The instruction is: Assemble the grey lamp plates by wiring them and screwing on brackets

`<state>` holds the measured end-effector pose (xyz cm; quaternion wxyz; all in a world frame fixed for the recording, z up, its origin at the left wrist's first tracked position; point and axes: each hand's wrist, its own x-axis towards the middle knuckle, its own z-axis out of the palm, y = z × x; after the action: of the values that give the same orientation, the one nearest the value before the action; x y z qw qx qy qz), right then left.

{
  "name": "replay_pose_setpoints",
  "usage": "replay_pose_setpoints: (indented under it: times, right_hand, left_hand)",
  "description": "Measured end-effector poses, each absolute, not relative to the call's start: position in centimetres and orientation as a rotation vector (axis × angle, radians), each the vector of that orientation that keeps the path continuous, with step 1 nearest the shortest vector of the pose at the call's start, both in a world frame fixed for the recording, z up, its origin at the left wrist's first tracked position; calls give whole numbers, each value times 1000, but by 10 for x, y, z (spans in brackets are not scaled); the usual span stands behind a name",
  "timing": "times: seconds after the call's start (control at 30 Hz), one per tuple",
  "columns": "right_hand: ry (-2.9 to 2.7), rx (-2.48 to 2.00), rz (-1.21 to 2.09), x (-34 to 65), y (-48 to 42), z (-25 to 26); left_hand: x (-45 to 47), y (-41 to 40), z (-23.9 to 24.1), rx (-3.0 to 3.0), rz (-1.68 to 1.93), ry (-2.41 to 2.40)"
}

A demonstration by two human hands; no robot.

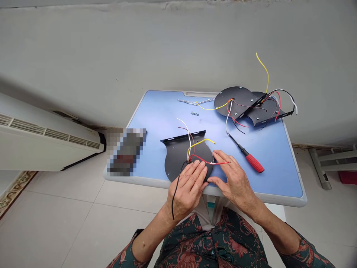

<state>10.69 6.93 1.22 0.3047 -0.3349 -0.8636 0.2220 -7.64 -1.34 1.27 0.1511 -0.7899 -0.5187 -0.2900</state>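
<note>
A black metal plate [178, 154] with a bent rim lies near the front edge of the blue table [156, 123]. White, yellow, red and black wires [199, 142] come out of a hole in it. My left hand [188, 188] lies flat on the plate's near edge, fingers stretched out by the hole. My right hand [231, 176] rests beside it, fingers spread over the red wire [212, 162]; its thumb touches the plate's edge. A black wire hangs over my left wrist.
A red-handled screwdriver [247, 154] lies right of my hands. Two more black plates with wires [251, 104] sit at the table's back right. Small screws [194, 113] and metal pins lie at the back. A white heater [41, 137] stands left.
</note>
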Motion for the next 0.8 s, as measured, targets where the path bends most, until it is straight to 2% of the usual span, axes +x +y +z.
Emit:
replay_pose_setpoints:
  times: [0.3, 0.57, 0.8]
  right_hand:
    - [-2292, -889, 596, 106, 69, 14]
    - [-2302, -806, 998, 112, 95, 35]
    - [-2262, -776, 1039, 107, 93, 28]
  left_hand:
    - [-83, -13, 9, -2268, -890, -1476]
    - [-88, -15, 5, -2281, -892, -1475]
    - [-83, -18, 7, -2271, -900, -1568]
